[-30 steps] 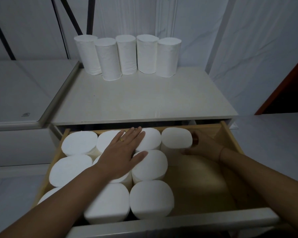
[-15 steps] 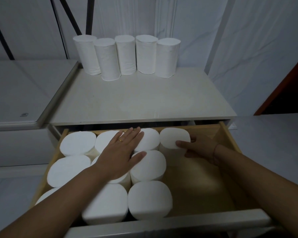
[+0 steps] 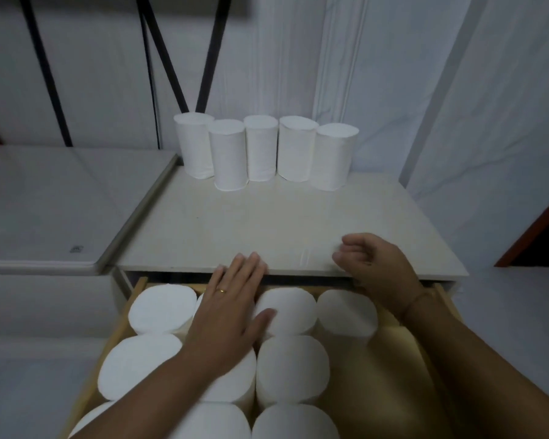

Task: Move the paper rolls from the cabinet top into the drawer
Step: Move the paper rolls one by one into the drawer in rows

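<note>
Above, five paper rolls [image 3: 263, 150] stand upright in a close row at the back of the cabinet top [image 3: 267, 223]. Below it the open drawer [image 3: 384, 378] holds packed rolls [image 3: 290, 365] standing on end, its right part bare. Left hand [image 3: 232, 315] lies flat over the back row, fingers straight, tips at the top's front edge. Right hand [image 3: 377, 267] hovers over that edge, fingers loosely curled, holding nothing.

Five upright paper rolls [image 3: 263, 150] line the cabinet top [image 3: 267, 229] rear edge.
</note>
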A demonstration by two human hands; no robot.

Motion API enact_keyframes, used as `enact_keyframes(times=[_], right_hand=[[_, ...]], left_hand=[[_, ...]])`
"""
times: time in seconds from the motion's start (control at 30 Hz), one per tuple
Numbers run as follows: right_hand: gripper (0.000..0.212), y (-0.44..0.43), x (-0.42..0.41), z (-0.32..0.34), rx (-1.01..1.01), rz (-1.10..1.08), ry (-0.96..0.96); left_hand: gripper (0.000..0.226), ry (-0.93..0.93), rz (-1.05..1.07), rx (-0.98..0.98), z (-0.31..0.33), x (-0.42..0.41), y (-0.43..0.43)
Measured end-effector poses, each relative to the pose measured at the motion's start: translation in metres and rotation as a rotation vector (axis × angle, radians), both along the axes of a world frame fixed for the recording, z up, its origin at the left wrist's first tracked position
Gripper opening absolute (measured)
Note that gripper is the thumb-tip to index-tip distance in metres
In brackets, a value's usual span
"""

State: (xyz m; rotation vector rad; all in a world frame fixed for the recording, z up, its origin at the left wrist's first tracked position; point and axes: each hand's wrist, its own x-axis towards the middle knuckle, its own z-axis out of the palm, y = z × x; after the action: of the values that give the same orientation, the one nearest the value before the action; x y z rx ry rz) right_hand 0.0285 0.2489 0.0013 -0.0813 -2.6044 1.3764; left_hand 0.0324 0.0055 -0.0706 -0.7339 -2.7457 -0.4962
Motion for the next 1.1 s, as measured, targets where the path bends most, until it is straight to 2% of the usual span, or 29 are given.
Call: enact_keyframes(times=[0.27,0.47,0.6,0.67,0.87,1.1], right_hand=[[0.078,-0.076,-0.117,0.006,-0.142,0.118,0.073],[0.096,-0.121,-0.199,0.03,-0.013,0.161,0.182],[0.093,-0.144,-0.24,0.034,0.094,0.143,0.221],[0.091,-0.157,-0.254,0.03,0.132,0.068,0.224],[0.088,-0.193,-0.278,0.012,0.078,-0.217,0.307],[0.081,-0.209,-0.296,0.007,0.163,-0.391,0.38]], left_hand=[[0.07,0.008,0.138,0.032,0.002,-0.019,-0.012],[0.067,-0.009,0.199,0.061,-0.003,-0.031,-0.02],[0.067,-0.012,0.21,0.034,-0.005,-0.034,-0.019],[0.067,-0.021,0.206,0.04,-0.005,-0.036,-0.019],[0.064,-0.03,0.215,0.003,-0.002,-0.038,-0.02],[0.064,-0.035,0.242,-0.034,-0.006,-0.042,-0.021]])
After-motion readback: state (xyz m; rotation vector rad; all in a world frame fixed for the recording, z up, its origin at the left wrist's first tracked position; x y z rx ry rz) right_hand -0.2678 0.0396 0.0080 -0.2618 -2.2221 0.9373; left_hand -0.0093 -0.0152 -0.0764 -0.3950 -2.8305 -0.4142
